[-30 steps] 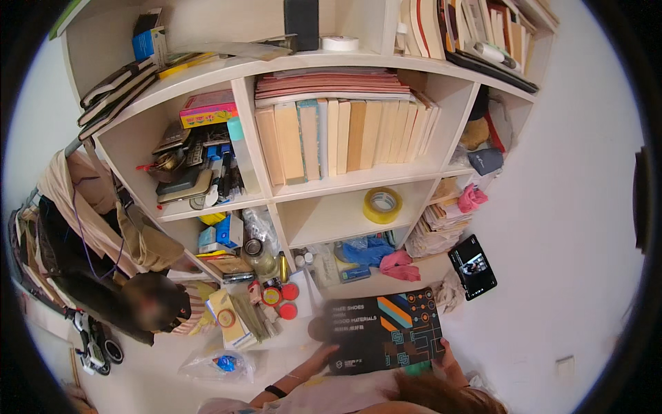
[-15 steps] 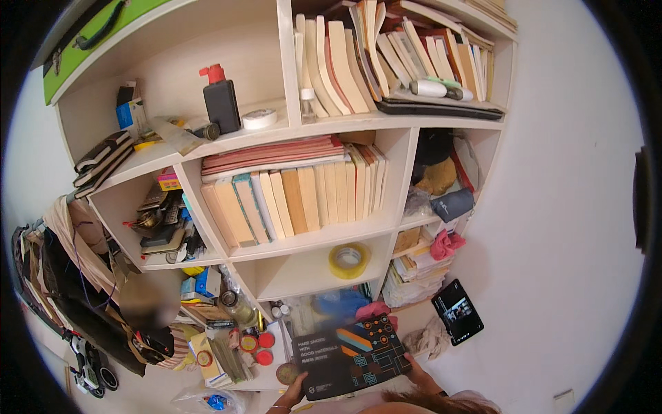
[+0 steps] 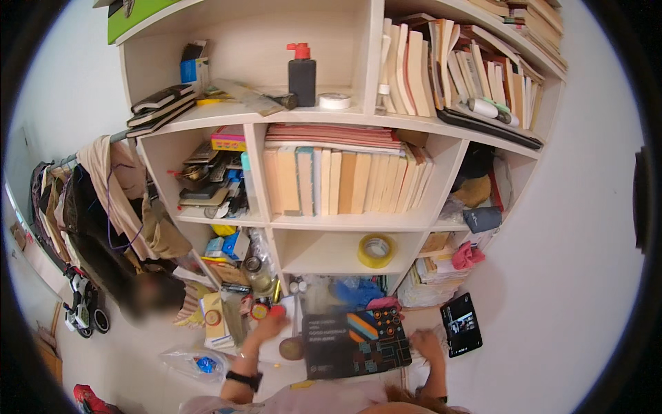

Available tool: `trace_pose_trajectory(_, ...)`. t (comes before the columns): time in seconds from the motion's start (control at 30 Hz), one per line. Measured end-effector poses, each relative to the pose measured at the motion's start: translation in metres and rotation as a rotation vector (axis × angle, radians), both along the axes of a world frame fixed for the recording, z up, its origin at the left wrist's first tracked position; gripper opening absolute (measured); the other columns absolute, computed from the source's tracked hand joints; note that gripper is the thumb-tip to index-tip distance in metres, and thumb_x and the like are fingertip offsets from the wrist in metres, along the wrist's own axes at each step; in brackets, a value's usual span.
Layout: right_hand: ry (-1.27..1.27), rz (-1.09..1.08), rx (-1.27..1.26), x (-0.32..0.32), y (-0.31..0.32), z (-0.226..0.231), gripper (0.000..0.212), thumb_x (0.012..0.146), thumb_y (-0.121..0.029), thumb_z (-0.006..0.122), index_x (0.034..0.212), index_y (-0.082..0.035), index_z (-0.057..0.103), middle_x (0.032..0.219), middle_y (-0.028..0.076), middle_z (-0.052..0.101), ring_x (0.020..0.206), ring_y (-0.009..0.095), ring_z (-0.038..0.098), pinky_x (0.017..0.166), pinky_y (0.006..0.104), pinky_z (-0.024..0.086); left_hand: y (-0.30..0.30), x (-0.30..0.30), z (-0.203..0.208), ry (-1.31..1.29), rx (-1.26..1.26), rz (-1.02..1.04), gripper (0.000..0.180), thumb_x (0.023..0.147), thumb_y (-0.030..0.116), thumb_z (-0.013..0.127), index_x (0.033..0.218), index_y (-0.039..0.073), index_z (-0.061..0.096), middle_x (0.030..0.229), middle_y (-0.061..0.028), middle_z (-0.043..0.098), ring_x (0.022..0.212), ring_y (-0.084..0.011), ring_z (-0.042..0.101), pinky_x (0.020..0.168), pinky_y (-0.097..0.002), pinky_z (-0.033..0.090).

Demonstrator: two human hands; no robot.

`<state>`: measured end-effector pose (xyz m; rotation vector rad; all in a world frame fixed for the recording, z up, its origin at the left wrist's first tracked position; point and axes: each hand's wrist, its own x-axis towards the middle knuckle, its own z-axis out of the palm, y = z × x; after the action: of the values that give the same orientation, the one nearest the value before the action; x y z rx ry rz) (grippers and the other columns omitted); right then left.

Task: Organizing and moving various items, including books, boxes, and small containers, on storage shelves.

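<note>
A dark tablet screen (image 3: 461,324) lies on the floor at the right, lit. A black flat box (image 3: 355,343) with orange, blue patterns lies beside it. A blue-white carton (image 3: 189,69) stands on the upper shelf.

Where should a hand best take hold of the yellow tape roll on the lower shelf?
The yellow tape roll stands on edge, leaning, its hole facing out. A hand could likely come straight from the front and pinch the upper rim, thumb through the hole; the shelf beside it leaves room.
</note>
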<state>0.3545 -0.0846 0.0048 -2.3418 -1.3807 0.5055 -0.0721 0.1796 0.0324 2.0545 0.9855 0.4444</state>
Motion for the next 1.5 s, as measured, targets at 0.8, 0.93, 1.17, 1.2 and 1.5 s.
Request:
trace_pose_trajectory(0.8,-0.747,0.321,0.647,-0.171,0.324,0.507,0.014,0.077,-0.009,0.056,0.082,0.001,0.064,0.086,0.015,0.064,0.085,0.033,0.061,0.073,0.0402,0.050,0.168,0.066,0.488,-0.007,1.222,-0.321,0.057,0.062,0.034,0.075,0.105,0.001,0.059,0.101,-0.0153,0.059,0.093,-0.0320,0.057,0.082,-0.0373,0.045)
trace_pose_trajectory(0.93,-0.779,0.212,0.756,-0.173,0.328,0.517,0.013,0.076,-0.006,0.053,0.081,-0.001,0.064,0.085,0.017,0.064,0.082,0.032,0.063,0.069,0.0411,0.050,0.172,0.058,0.480,-0.050,1.208,-0.270,0.030,0.068,0.016,0.074,0.091,0.001,0.061,0.097,-0.0113,0.058,0.090,-0.0278,0.057,0.079,-0.0348,0.045)
trace_pose_trajectory(1.17,0.233,0.318,0.801,-0.152,0.378,0.530,0.020,0.077,-0.017,0.058,0.085,0.000,0.062,0.077,0.016,0.063,0.074,0.028,0.064,0.061,0.0394,0.049,0.175,0.041,0.455,-0.378,1.182,-0.300,0.026,0.068,0.004,0.069,0.091,0.002,0.058,0.097,-0.0103,0.059,0.091,-0.0278,0.056,0.079,-0.0336,0.046)
trace_pose_trajectory(1.2,0.238,0.320,0.795,-0.152,0.381,0.527,0.020,0.077,-0.017,0.058,0.085,0.000,0.062,0.077,0.016,0.063,0.074,0.028,0.064,0.061,0.0394,0.049,0.174,0.041,0.454,-0.380,1.290,-0.314,0.028,0.067,0.003,0.068,0.093,0.003,0.058,0.099,-0.0107,0.059,0.093,-0.0280,0.056,0.080,-0.0336,0.046)
trace_pose_trajectory(1.5,-0.016,0.417,1.123,-0.154,0.352,0.498,0.048,0.068,-0.034,0.076,0.099,0.000,0.062,0.082,0.004,0.061,0.073,0.010,0.056,0.063,0.0240,0.044,0.117,0.028,0.475,-0.097,1.884,-0.356,0.027,0.070,0.009,0.056,0.097,0.009,0.058,0.096,-0.0048,0.061,0.091,-0.0241,0.060,0.076,-0.0318,0.050)
